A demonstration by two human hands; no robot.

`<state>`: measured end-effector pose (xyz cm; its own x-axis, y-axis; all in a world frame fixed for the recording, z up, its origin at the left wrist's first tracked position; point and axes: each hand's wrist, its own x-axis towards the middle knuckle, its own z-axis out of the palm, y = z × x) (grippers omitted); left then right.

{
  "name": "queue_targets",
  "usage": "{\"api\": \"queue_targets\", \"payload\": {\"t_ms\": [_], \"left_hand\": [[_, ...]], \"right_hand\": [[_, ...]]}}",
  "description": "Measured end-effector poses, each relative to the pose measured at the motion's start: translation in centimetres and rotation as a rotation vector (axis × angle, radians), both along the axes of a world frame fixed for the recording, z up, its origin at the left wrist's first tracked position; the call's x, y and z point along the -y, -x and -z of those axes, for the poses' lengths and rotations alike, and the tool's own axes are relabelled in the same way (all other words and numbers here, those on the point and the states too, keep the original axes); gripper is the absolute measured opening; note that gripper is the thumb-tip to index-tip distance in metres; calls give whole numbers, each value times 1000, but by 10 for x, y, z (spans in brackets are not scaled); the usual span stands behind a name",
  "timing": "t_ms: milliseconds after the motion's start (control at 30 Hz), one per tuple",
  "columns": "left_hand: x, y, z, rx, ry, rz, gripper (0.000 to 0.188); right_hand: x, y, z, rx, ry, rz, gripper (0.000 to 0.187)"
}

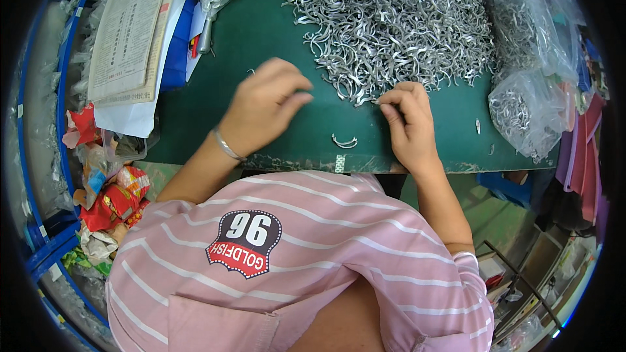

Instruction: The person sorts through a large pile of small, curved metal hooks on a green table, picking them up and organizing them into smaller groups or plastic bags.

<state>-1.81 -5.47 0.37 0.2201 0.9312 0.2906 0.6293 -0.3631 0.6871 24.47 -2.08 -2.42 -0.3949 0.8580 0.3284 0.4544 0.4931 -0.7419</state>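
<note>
A big heap of small, curved silver metal pieces (398,19) covers the far middle of the green table. At its near edge, my right hand (414,124) is closed in a pinch, its fingertips on one curved metal piece. My left hand (267,104) hangs over the table left of the heap, blurred by motion; whether its fingers hold anything is unclear. Between my hands and nearer to me lies a separate curved metal piece (344,142). Another small silver piece (478,126) lies right of my right hand.
Clear plastic bags (521,114) of metal pieces stand at the right. Printed paper sheets (124,39) rest by a blue bin (175,58) at the left. A blue-framed rack (65,91) and red wrappers (114,202) are beyond the left edge of the green table (274,146).
</note>
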Motion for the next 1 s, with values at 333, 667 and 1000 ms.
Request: {"api": "queue_targets", "payload": {"t_ms": [333, 667, 1000], "left_hand": [[-15, -63, 31, -150, -140, 183, 20], [-15, -71, 26, -286, -169, 97, 17], [-25, -47, 18, 18, -178, 64, 12]], "right_hand": [[-5, -17, -3, 57, -166, 102, 12], [-13, 7, 9, 153, -342, -108, 17], [-4, -24, -2, 24, -354, -14, 14]]}}
